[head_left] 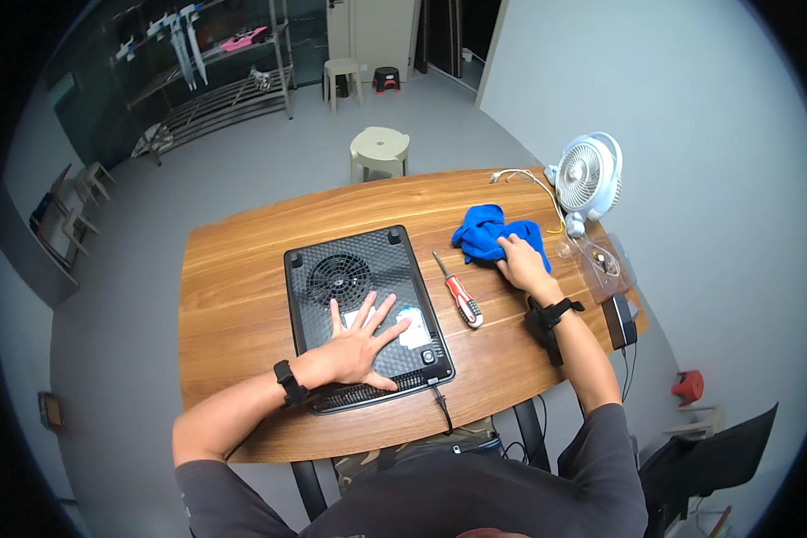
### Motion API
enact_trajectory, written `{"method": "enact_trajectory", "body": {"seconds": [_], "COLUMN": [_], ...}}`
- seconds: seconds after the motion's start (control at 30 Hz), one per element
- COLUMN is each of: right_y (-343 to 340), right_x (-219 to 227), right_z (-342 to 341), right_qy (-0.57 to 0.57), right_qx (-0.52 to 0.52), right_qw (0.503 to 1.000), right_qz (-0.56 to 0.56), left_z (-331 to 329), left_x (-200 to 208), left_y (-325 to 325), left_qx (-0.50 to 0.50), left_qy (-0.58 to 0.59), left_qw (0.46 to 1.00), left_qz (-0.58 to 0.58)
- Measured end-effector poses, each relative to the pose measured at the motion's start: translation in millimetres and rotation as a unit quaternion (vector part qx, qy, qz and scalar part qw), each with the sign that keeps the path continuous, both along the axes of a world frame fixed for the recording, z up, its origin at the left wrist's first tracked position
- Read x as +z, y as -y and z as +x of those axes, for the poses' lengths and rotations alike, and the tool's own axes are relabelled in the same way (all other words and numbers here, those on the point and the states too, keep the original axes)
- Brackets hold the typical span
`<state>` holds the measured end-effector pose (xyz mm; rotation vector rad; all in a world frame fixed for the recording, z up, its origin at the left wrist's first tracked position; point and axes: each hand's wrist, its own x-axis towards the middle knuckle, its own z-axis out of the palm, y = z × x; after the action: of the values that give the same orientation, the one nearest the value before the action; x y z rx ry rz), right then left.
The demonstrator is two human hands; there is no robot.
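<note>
A black induction cooktop [325,260] lies underside up on the wooden table, showing a round fan grille, corner feet and pale labels. My left hand [354,350] rests flat on its lower half with the fingers spread, partly covering a label. To the right, my right hand [524,267] has its fingers closed on a crumpled blue cloth [484,235]; the fingertips are partly lost in the folds. Between the cooktop and the cloth lies a screwdriver [462,298] with a red and white handle, its shaft pointing away from me.
A small white fan [583,179] stands at the table's far right corner beside a pale cable [533,177]. Nearer are a clear plastic bag [605,266] and a black box [619,321]. The cooktop's cord [443,405] hangs over the near edge. A stool [380,148] stands beyond the table.
</note>
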<state>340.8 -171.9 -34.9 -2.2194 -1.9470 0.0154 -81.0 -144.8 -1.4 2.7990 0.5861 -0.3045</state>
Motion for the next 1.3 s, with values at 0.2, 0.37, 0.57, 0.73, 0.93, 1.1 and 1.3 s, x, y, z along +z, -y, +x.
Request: {"method": "enact_trajectory", "body": {"seconds": [0.2, 0.37, 0.57, 0.73, 0.93, 1.1, 1.3], "right_y": [-30, -56, -90, -87, -95, -115, -117], "right_x": [112, 137, 54, -1, -9, -27, -21], "right_z": [-38, -130, -187, -201, -197, -188, -198], "right_qy": [-0.135, -0.188, -0.174, -0.213, -0.204, -0.214, -0.262], "right_qx": [0.011, 0.08, 0.067, 0.179, 0.181, 0.147, 0.101], "right_qw": [0.978, 0.972, 0.982, 0.951, 0.959, 0.964, 0.959], "right_qz": [0.157, 0.116, -0.006, 0.136, 0.074, 0.052, 0.03], "left_z": [-4, -7, -34, -76, -88, -88, -91], "left_x": [-6, -1, 16, 7, 2, -13, -16], "left_y": [-2, -3, -20, -47, -65, -71, -73], "left_qx": [-0.009, -0.013, 0.035, 0.122, 0.221, 0.207, 0.191], "left_qy": [0.009, -0.017, -0.013, 0.072, 0.029, 0.034, 0.039], "left_qw": [1.0, 1.0, 0.998, 0.987, 0.973, 0.97, 0.974], "left_qz": [0.007, -0.012, -0.056, -0.08, -0.053, -0.121, -0.117]}}
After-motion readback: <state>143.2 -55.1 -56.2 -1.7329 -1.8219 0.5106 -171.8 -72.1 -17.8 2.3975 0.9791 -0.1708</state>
